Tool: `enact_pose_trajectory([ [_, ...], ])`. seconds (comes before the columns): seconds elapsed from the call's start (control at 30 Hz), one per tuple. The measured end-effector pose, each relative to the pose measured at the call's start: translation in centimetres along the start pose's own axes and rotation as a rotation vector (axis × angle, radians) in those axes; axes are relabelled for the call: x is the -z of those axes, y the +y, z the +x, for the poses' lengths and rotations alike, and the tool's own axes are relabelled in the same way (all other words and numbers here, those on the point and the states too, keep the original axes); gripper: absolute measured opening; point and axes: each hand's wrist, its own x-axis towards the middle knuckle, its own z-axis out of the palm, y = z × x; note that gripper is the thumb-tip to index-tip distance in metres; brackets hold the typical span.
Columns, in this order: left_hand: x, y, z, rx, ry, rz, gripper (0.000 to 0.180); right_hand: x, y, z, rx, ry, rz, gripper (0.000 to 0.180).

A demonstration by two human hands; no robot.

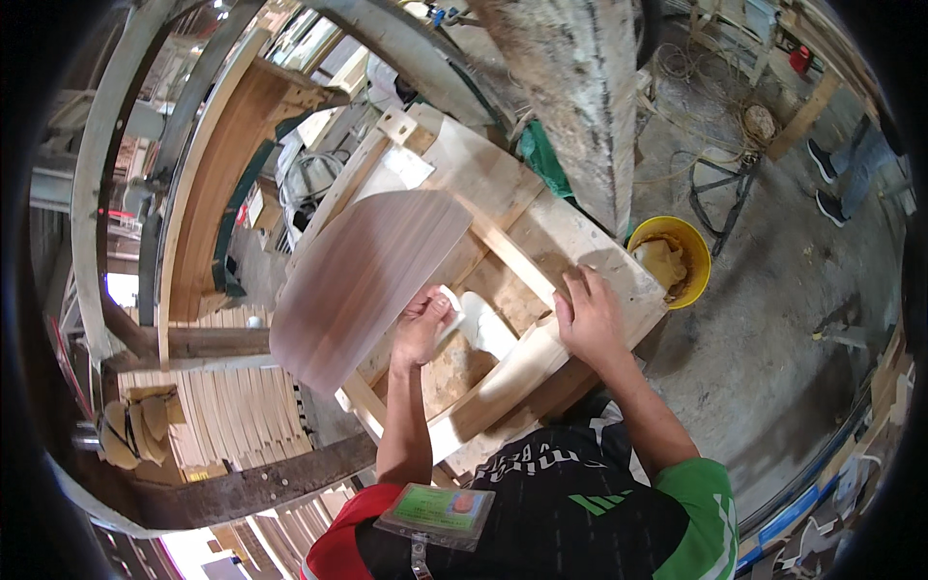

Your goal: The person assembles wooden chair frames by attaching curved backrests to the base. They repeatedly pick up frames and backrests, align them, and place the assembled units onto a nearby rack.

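Note:
My left hand [418, 329] is closed, its fingers pinching a folded white piece [451, 307] that looks like paper or cloth. Right beside it is the edge of a curved brown wooden panel [372, 266], tilted and blurred at its lower left. I cannot tell whether the left hand also grips that panel. My right hand [592, 321] is curled over the right corner of a pale wooden frame [498, 391] with a curved front rail. Inside this frame lies a white oval shape [488, 326]. The frame rests on a worn wooden workbench [580, 232].
A yellow bucket [701, 274] with brownish contents stands right of the bench. A rough stained post [580, 106] rises beyond it. At left are metal beams [92, 193], a large curved wooden piece [227, 145] and stacked slats [242, 416]. Another person's legs [860, 164] show far right.

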Motion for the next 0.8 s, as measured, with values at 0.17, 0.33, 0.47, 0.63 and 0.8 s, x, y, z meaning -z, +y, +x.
enact_pose_trajectory([
  [0.17,-2.4,-0.6,-2.4,-0.108,-0.174,-0.318,0.011,-0.1,-0.2,-0.2,0.009,-0.040,-0.022,0.038],
  [0.33,-4.6,1.0,-2.0,-0.126,-0.250,-0.388,0.011,0.1,-0.2,-0.3,0.009,-0.045,-0.038,0.038],
  [0.47,-7.7,3.0,0.0,-0.035,-0.085,-0.204,0.010,-0.4,-0.1,-0.4,0.007,-0.024,-0.029,0.038],
  [0.63,-14.9,5.5,8.0,-0.189,0.080,0.039,0.016,0.0,0.2,0.1,-0.025,-0.040,-0.038,0.037],
  [0.8,-16.0,3.0,16.0,-0.379,0.282,0.437,0.029,0.1,-1.6,-0.3,0.088,-0.014,0.042,0.034],
])
